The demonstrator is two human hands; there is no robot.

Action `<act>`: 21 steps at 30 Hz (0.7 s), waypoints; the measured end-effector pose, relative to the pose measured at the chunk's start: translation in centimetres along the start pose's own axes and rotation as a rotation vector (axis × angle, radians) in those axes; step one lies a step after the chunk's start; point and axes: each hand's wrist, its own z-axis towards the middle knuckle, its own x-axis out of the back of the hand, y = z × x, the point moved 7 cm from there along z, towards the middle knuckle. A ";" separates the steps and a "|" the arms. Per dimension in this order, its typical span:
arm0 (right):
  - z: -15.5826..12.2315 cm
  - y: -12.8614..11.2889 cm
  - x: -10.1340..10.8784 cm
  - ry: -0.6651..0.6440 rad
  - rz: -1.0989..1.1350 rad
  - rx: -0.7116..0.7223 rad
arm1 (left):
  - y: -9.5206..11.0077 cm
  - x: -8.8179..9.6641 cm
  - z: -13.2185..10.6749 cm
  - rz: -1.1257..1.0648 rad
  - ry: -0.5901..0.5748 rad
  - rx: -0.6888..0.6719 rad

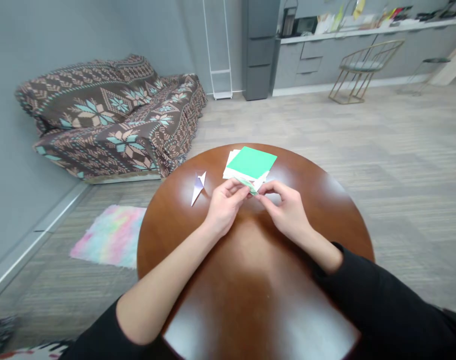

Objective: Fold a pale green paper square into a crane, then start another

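Above the round wooden table, my left hand point(228, 202) pinches a small folded piece of light green and white paper point(251, 187) between thumb and fingers. My right hand point(284, 204) grips the other end of the same paper with thumb and forefinger. Part of the fold is hidden behind the fingers. Just beyond my hands lies a stack of square paper sheets, with a bright green sheet point(252, 162) on top and white ones point(229, 171) showing below. A folded white and purple paper figure point(198, 188) sits on the table to the left of my left hand.
The brown round table point(258, 280) reflects light. Beyond its left side stands a sofa point(119, 117) under a patterned cover, with a pastel fluffy rug point(111, 235) on the floor. A gold-framed chair point(363, 67) stands near the kitchen counter point(306, 57).
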 end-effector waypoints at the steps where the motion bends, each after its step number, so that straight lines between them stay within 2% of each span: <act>1: 0.1 0.0 0.1 0.002 -0.018 0.014 | 0.0 0.0 0.0 0.020 -0.008 -0.003; 6: 0.5 0.4 0.5 -0.001 -0.142 0.101 | 0.2 0.2 0.1 0.061 0.009 -0.017; 8: 0.6 0.7 0.5 -0.016 -0.183 0.138 | 0.0 0.1 0.0 0.041 -0.021 0.010; 11: 0.8 1.3 0.4 -0.045 -0.185 0.185 | -0.7 -0.1 0.0 0.039 -0.078 0.076; 13: 0.8 1.7 0.2 -0.074 -0.168 0.192 | -0.8 0.3 0.2 0.095 -0.059 0.060; 17: 0.8 2.2 -0.1 -0.090 -0.113 0.129 | -0.3 1.4 0.6 0.277 0.012 -0.035; 21: 0.7 2.4 0.0 -0.063 -0.012 0.012 | -0.2 1.1 0.6 0.474 -0.059 -0.040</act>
